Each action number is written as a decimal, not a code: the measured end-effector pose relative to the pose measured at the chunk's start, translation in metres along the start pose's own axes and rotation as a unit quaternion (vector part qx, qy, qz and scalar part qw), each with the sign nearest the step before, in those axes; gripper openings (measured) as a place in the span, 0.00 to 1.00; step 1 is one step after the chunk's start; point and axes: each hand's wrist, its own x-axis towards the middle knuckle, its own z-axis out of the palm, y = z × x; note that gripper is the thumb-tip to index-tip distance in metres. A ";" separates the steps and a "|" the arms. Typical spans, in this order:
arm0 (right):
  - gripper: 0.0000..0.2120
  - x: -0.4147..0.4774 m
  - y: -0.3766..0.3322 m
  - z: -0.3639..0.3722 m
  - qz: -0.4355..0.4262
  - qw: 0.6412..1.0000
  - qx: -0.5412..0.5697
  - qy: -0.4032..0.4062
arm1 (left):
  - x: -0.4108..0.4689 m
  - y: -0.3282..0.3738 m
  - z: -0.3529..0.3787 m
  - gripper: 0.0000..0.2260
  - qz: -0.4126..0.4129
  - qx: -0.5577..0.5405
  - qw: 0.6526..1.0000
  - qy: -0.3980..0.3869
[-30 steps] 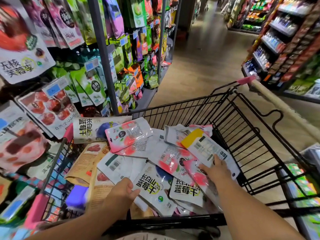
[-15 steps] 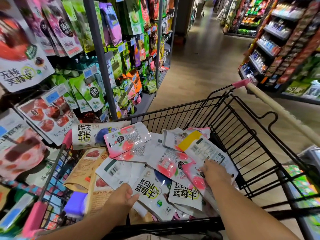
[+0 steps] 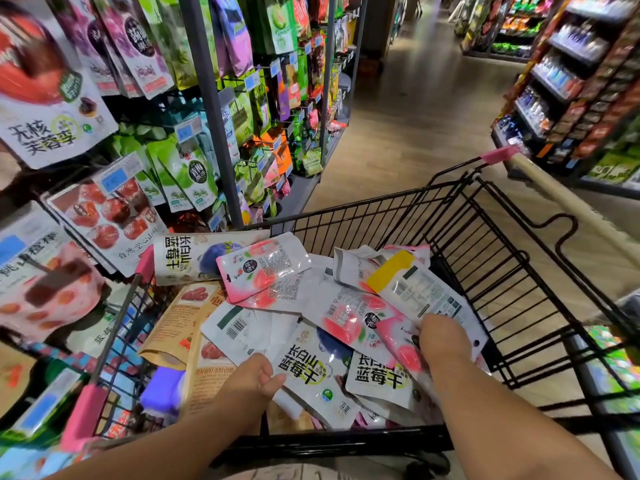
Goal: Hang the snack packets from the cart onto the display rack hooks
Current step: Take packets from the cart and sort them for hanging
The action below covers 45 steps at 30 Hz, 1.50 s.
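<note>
Snack packets [image 3: 242,327] are heaped in the cart [image 3: 450,233], just beside the display rack [image 3: 207,116]; a pink packet [image 3: 403,353] at the pile's right is gripped by the right hand [image 3: 441,341]; a blueberry packet [image 3: 308,372] is touched by the left hand [image 3: 254,375], grip undeterminable.

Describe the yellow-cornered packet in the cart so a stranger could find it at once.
Start at the black wire cart in the aisle. Inside, toward its right side, just beyond the right hand, lies a white packet. It alone has a yellow corner; its neighbours show pink or blue print.
</note>
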 end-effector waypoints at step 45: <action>0.25 -0.052 -0.174 -0.085 -0.346 0.901 0.097 0.244 | 0.010 0.018 -0.111 0.05 0.056 0.039 0.991 0.119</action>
